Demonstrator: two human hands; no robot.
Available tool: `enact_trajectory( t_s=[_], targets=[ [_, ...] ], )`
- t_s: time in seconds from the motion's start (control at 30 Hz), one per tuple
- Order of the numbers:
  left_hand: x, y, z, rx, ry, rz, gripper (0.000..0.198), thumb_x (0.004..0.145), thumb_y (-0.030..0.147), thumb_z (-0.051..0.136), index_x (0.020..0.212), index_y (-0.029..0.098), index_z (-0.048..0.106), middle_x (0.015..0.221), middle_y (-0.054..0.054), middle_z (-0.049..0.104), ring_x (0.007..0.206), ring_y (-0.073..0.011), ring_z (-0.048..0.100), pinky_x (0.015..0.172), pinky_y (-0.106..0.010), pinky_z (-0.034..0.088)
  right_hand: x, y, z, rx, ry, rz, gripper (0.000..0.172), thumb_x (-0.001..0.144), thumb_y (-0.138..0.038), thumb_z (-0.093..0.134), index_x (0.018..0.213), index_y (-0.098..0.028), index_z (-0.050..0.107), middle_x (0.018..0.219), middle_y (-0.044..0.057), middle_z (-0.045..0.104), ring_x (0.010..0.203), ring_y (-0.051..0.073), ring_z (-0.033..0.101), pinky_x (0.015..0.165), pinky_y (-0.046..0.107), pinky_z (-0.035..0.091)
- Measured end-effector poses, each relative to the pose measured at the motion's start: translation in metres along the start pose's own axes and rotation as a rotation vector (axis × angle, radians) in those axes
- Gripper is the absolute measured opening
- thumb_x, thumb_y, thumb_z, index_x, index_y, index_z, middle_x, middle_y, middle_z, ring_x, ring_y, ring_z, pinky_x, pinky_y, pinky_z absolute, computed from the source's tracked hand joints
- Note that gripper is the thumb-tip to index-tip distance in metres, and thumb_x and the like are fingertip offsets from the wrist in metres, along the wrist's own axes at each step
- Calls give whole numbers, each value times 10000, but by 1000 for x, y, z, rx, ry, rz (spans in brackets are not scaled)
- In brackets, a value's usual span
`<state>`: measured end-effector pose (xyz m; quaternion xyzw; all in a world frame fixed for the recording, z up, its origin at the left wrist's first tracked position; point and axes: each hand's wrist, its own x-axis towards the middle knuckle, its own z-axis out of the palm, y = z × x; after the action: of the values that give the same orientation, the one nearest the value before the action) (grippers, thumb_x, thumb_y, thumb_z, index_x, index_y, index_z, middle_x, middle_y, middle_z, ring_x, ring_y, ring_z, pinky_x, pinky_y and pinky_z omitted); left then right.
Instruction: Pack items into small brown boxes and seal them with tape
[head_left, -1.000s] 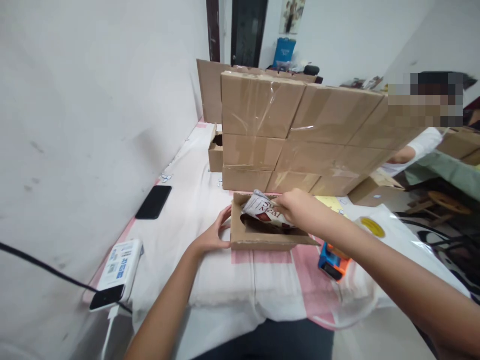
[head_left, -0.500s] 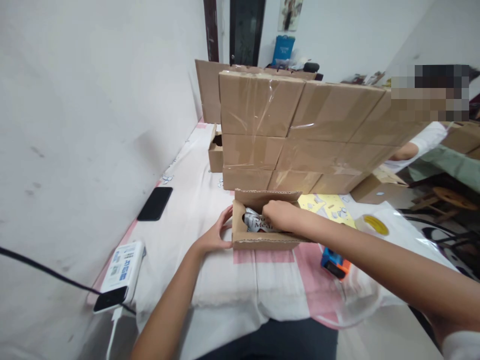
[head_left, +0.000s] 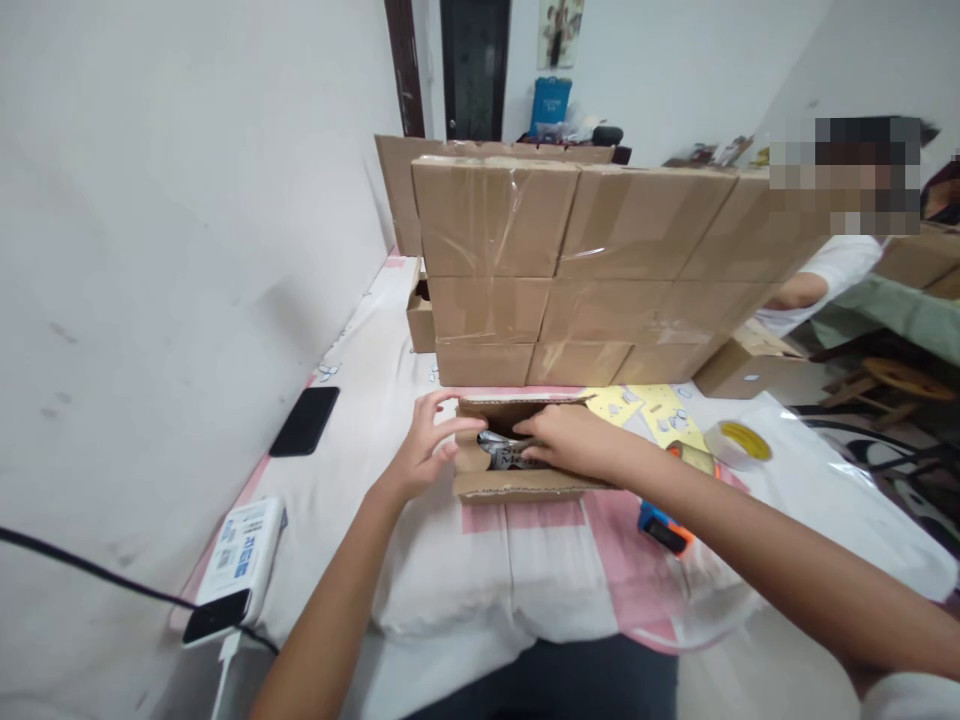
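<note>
A small open cardboard box stands in front of me with its long flaps up. Inside lies a silver packet with dark printed letters, partly covered by my fingers. My right hand reaches into the box from the right, its fingers curled on the packet's right end; some fingertips are hidden. At the box's left end, my left hand has its fingers apart, the index finger over the end flap, and nothing held.
A wall of taped cardboard boxes stands behind. At left are a black phone and a white box. A blue-orange tape dispenser and a tape roll lie right. A person sits beyond.
My left hand has come up from the box's side to its left end, fingers spreading. My right hand has loosened from a fist and shifted slightly. The view has moved a little.
</note>
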<state>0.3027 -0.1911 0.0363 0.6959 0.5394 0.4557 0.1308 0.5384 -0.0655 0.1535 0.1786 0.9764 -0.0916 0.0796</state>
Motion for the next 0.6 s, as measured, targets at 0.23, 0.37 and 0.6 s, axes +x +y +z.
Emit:
enact_trajectory(
  t_s=[0.23, 0.37, 0.6],
  targets=[
    [24, 23, -5, 481, -139, 224, 308, 961, 436, 484, 1040, 345, 768, 1633, 68, 333, 1497, -367, 152, 1215, -599, 122, -53, 55, 39, 446, 766, 310, 315, 976, -378, 508, 1091, -195, 737, 1116, 106, 747, 1026, 230, 673, 844, 348, 529],
    [22, 15, -1, 472, -125, 233, 331, 959, 445, 454, 928, 312, 755, 1624, 78, 360, 1488, -375, 156, 1206, -611, 132, -54, 68, 87, 687, 760, 357, 391, 931, -368, 546, 1271, -204, 650, 1323, 137, 638, 1031, 216, 660, 808, 344, 555],
    [13, 6, 12, 309, 147, 177, 500, 986, 572, 273, 849, 229, 610, 1581, -54, 344, 1432, -354, 284, 1189, -588, 257, -45, 67, 77, 553, 591, 263, 375, 935, -194, 424, 1121, -191, 749, 1428, 125, 555, 1316, 237, 537, 994, 341, 495]
  ],
)
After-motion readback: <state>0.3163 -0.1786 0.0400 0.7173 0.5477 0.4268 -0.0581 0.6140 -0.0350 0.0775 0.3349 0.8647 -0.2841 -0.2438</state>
